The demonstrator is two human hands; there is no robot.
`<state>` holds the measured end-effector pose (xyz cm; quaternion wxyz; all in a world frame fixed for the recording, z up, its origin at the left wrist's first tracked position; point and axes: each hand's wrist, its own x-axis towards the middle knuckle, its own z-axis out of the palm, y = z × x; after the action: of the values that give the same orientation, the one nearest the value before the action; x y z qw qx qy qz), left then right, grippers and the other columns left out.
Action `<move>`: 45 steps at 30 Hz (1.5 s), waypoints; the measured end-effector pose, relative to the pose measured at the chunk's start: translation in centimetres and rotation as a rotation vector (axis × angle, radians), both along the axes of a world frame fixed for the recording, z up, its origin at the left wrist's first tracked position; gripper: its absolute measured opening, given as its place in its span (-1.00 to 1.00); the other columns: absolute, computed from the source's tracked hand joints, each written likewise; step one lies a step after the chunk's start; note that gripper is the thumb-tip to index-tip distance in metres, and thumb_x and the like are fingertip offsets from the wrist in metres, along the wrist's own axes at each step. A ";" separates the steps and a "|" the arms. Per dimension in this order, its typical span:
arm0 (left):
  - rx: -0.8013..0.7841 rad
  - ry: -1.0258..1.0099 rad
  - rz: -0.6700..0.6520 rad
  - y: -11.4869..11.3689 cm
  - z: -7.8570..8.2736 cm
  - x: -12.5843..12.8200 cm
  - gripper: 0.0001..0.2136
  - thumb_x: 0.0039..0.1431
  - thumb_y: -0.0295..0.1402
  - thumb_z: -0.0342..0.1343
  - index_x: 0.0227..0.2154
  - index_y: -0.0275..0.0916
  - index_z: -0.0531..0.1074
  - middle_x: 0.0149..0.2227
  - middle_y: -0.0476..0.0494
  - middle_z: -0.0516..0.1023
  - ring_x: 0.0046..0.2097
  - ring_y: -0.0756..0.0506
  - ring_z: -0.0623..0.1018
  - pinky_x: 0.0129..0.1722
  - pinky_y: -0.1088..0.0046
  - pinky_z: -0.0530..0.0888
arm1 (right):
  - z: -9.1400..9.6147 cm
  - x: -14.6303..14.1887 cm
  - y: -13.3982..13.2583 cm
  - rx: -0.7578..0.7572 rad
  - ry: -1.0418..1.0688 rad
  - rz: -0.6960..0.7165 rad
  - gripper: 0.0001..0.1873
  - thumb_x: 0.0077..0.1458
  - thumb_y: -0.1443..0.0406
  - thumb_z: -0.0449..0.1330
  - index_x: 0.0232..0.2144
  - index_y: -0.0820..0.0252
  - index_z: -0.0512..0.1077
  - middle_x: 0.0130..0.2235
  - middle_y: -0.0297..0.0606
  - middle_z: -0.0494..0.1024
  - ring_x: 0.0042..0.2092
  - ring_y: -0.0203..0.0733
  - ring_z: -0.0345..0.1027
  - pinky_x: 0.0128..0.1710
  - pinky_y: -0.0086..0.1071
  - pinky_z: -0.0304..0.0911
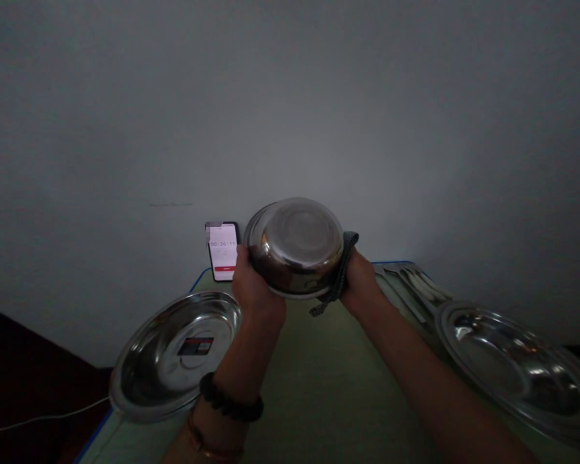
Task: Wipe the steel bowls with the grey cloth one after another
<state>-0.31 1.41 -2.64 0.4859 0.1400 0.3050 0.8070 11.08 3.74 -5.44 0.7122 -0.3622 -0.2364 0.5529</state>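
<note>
A shiny metal bowl [302, 235] is held up above the table, tilted so its round underside faces me. My left hand [256, 290] grips the bowl's left rim, thumb along the edge. On the opposite side, my right hand [360, 280] is closed on a dark patterned cloth [341, 270] pressed against the bowl's right edge. A corner of the cloth hangs below the rim. Most of the fingers of both hands are hidden behind the bowl and cloth.
A large metal basin [140, 380] with a label inside stands on the green table [314, 399] at left. Another metal basin [493, 367] is at right, beside several knives or similar utensils [415, 287]. A phone [225, 254] showing a timer leans on the wall [290, 96].
</note>
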 end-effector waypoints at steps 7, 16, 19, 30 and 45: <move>-0.004 0.077 -0.290 -0.5 1.5 -1.8 -0.79 0.09 -0.32 0.00 -0.55 -0.27 0.44 -0.55 -0.04 0.49 -0.46 -0.02 0.52 -0.32 0.44 0.50 | 0.9 2.2 0.5 -0.032 -0.115 -0.005 -0.86 -0.14 0.20 0.28 -0.53 0.14 0.50 -0.39 -0.32 0.61 -0.27 -0.17 0.45 -0.28 -0.34 0.37; -0.125 0.466 -0.485 -1.1 1.8 -3.4 -0.72 -0.03 -0.16 0.21 -0.62 -0.29 0.45 -0.66 -0.05 0.47 -0.63 -0.01 0.44 -0.62 0.51 0.38 | 2.7 5.0 -0.5 0.211 -0.467 0.234 -0.66 -0.13 0.00 0.29 -0.48 0.15 0.52 -0.52 -0.41 0.56 -0.41 -0.24 0.42 -0.39 -0.41 0.31; -0.075 0.364 -0.332 -0.8 1.5 -2.9 -0.74 0.00 -0.16 0.21 -0.56 -0.28 0.46 -0.61 -0.05 0.51 -0.57 -0.03 0.50 -0.50 0.48 0.45 | 2.2 4.1 -0.3 0.188 -0.376 0.101 -0.74 -0.12 0.07 0.30 -0.49 0.14 0.50 -0.53 -0.44 0.54 -0.47 -0.29 0.37 -0.44 -0.43 0.28; -0.012 0.154 -0.059 -0.8 2.6 -1.6 -0.83 0.13 -0.32 0.09 -0.52 -0.25 0.44 -0.57 0.03 0.47 -0.52 0.01 0.49 -0.34 0.49 0.48 | 1.3 3.6 1.3 0.291 -0.306 -0.425 -0.66 0.09 0.05 0.06 -0.35 0.18 0.46 -0.34 -0.35 0.54 -0.23 -0.23 0.41 -0.23 -0.33 0.31; -0.098 1.201 0.058 -4.1 4.6 -2.0 -0.50 0.19 0.02 -0.12 -0.66 -0.19 0.44 -0.65 -0.09 0.47 -0.50 -0.08 0.44 -0.51 0.47 0.33 | 3.3 -1.3 -6.0 0.935 -1.624 -0.168 -0.42 0.24 0.13 -0.03 0.24 0.25 0.13 0.32 -0.15 0.08 0.36 -0.04 -0.21 0.33 -0.04 -0.20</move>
<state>-2.34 -2.71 1.91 0.2121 0.5405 0.5666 0.5847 9.78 -2.25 -2.10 0.4402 -0.3302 -0.8318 -0.0730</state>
